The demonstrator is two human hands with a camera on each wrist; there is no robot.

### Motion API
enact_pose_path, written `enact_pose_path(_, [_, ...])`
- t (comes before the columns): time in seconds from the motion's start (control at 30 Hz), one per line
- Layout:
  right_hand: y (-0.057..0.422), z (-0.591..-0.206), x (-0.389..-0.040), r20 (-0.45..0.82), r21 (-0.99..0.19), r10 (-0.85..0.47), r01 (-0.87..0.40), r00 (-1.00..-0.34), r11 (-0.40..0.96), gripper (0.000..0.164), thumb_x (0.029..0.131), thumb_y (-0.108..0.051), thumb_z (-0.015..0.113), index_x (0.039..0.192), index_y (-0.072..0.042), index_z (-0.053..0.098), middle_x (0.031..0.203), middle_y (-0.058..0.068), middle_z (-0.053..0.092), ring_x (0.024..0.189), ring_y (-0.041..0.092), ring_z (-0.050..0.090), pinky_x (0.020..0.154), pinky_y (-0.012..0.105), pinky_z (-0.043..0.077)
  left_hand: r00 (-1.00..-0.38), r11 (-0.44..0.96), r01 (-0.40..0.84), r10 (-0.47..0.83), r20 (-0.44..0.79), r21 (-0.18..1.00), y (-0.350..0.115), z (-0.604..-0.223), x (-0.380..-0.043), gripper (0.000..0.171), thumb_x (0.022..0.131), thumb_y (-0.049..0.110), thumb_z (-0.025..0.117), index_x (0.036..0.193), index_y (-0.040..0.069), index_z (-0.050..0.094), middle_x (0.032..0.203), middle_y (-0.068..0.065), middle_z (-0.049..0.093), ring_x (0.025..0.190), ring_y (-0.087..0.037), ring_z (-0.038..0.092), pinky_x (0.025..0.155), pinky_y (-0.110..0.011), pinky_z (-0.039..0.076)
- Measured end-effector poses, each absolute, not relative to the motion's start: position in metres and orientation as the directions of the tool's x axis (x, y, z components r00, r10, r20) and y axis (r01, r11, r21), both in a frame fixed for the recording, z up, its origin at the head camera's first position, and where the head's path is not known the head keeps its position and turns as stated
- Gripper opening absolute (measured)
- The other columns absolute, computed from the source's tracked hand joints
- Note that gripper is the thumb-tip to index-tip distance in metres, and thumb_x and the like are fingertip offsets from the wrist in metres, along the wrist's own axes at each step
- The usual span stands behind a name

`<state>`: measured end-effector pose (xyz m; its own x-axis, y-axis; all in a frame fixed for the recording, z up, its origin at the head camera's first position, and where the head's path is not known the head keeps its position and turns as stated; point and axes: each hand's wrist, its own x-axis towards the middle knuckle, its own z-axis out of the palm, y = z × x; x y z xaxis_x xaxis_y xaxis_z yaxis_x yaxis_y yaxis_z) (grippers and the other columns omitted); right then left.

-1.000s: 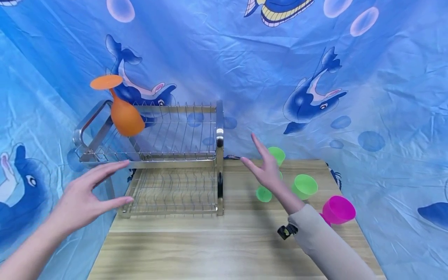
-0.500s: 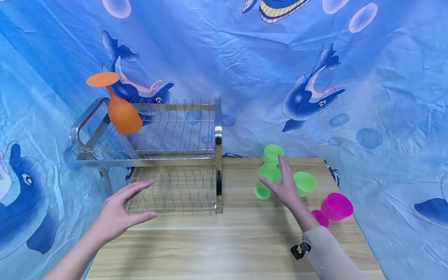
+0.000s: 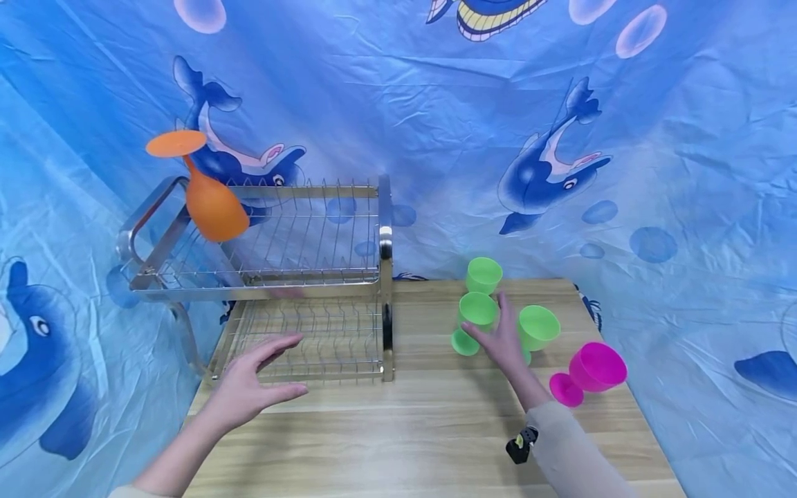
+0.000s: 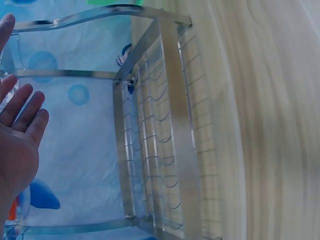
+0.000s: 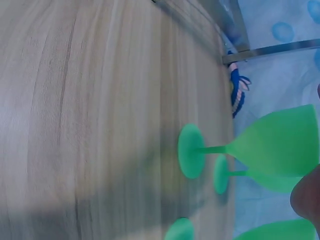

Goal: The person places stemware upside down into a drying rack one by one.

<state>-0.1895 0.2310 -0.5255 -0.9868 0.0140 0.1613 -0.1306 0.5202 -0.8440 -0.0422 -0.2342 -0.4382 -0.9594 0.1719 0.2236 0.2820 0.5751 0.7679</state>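
My right hand (image 3: 503, 339) reaches in beside a green plastic goblet (image 3: 478, 310), thumb and fingers spread about its cup. In the right wrist view this goblet (image 5: 280, 142) stands upright on its round foot, a fingertip (image 5: 307, 195) close to its bowl. Another green goblet (image 3: 483, 275) is behind it, and a third green goblet (image 3: 538, 326) is just right of the hand. My left hand (image 3: 252, 384) hovers before the metal dish rack (image 3: 255, 292), fingers apart and holding nothing. An orange goblet (image 3: 214, 204) sits upside down and tilted at the rack's upper left.
A magenta goblet (image 3: 598, 366) stands near the right edge of the wooden table (image 3: 386, 443). The two-tier rack takes up the back left, its right post (image 3: 386, 311) between the hands. A blue curtain (image 3: 436, 138) with dolphins hangs behind and at both sides.
My right hand has moved right and down to the front green goblet. My left hand has shifted right and lower, across the front of the rack. The goblets have stayed in place.
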Motion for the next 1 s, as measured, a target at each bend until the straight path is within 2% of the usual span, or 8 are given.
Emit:
enact_pose_path(0.07, [0.229,-0.529,-0.192,0.159,-0.846,0.030,-0.121,-0.987,0.519,0.121,0.086,-0.033,0.092,0.170,0.000,0.011,0.170,0.030,0.027,0.157,0.047,0.026,0.129,0.062,0.022,-0.962,0.573,0.272,0.171,0.211,0.773,-0.232,-0.442,-0.043,0.075,0.082,0.028,0.096,0.148,0.016,0.064,0.146,-0.006,0.066,0.134,-0.010,0.058,0.107,-0.004,0.038])
enact_pose_path(0.23, [0.225,-0.533,-0.195,0.145,-0.857,0.060,-0.095,-0.988,0.506,0.121,0.085,-0.031,0.093,0.169,0.000,0.012,0.169,0.029,0.029,0.156,0.046,0.029,0.129,0.061,0.023,-0.962,0.563,0.274,0.175,0.212,0.780,-0.229,-0.448,-0.045,0.074,0.082,0.028,0.096,0.147,0.015,0.064,0.145,-0.007,0.067,0.134,-0.011,0.058,0.108,-0.005,0.039])
enact_pose_path(0.4, [0.223,-0.536,-0.198,0.124,-0.872,0.081,-0.069,-0.989,0.485,0.118,0.083,-0.032,0.094,0.169,-0.004,0.018,0.166,0.027,0.033,0.152,0.047,0.035,0.125,0.064,0.030,-0.963,0.568,0.270,0.174,0.208,0.777,-0.227,-0.452,-0.046,0.074,0.081,0.029,0.096,0.146,0.014,0.065,0.144,-0.007,0.067,0.133,-0.020,0.061,0.108,-0.006,0.040])
enact_pose_path(0.6, [0.221,-0.540,-0.199,0.084,-0.853,0.109,-0.015,-0.991,0.521,0.115,0.084,-0.036,0.092,0.169,-0.005,0.020,0.169,0.027,0.030,0.153,0.048,0.033,0.124,0.067,0.030,-0.962,0.573,0.273,0.180,0.206,0.773,-0.226,-0.455,-0.046,0.074,0.081,0.028,0.097,0.146,0.011,0.065,0.144,-0.007,0.067,0.132,-0.028,0.062,0.108,-0.006,0.040])
enact_pose_path(0.83, [0.220,-0.540,-0.199,0.080,-0.854,0.129,-0.001,-0.988,0.521,0.106,0.086,-0.031,0.091,0.165,-0.002,0.027,0.166,0.029,0.035,0.152,0.049,0.035,0.125,0.064,0.031,-0.964,0.555,0.264,0.187,0.191,0.789,-0.224,-0.460,-0.047,0.074,0.083,0.030,0.095,0.147,0.013,0.064,0.145,-0.006,0.066,0.133,-0.028,0.062,0.108,-0.008,0.041])
enact_pose_path(1.0, [0.221,-0.532,-0.194,0.078,-0.885,0.119,-0.014,-0.990,0.465,0.103,0.086,-0.030,0.092,0.164,-0.002,0.030,0.165,0.029,0.036,0.152,0.048,0.035,0.126,0.061,0.031,-0.966,0.563,0.253,0.192,0.173,0.787,-0.222,-0.462,-0.049,0.074,0.083,0.034,0.095,0.147,0.015,0.064,0.146,-0.005,0.066,0.134,-0.029,0.061,0.110,-0.013,0.044])
